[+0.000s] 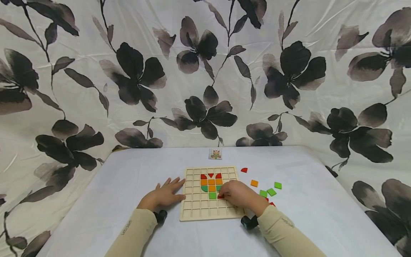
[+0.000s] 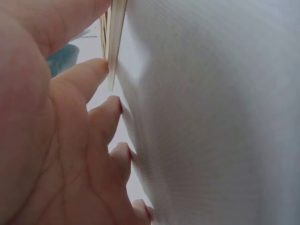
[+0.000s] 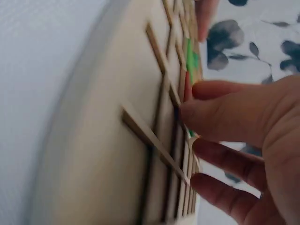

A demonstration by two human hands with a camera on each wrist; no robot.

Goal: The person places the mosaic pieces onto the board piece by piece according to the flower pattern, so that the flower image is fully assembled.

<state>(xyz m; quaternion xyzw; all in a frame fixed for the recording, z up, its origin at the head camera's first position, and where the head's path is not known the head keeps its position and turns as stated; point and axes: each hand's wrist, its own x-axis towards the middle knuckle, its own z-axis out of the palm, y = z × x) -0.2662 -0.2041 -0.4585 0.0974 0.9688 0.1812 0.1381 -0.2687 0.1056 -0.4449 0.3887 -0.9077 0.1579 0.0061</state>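
The left hand (image 1: 163, 195) lies at the left edge of the wooden board (image 1: 192, 211), its fingers spread wide; the thumb and forefinger touch the board's side. The right hand (image 1: 239, 193) is over the right part of the board, thumb and forefinger pinching a red piece (image 1: 220, 196) just right of a green square (image 1: 212, 195). Its other visible fingers are slightly bent and apart, close to the grid; whether the red piece is fully down in its slot cannot be told.

Above the green square, orange, red and darker green pieces fill neighbouring slots. On the white worktop (image 1: 128, 178), right of the board, lie a red quarter-round (image 1: 244, 170), an orange square (image 1: 254, 183) and three loose green squares (image 1: 271, 192). A small picture card (image 1: 215, 154) lies beyond the board.
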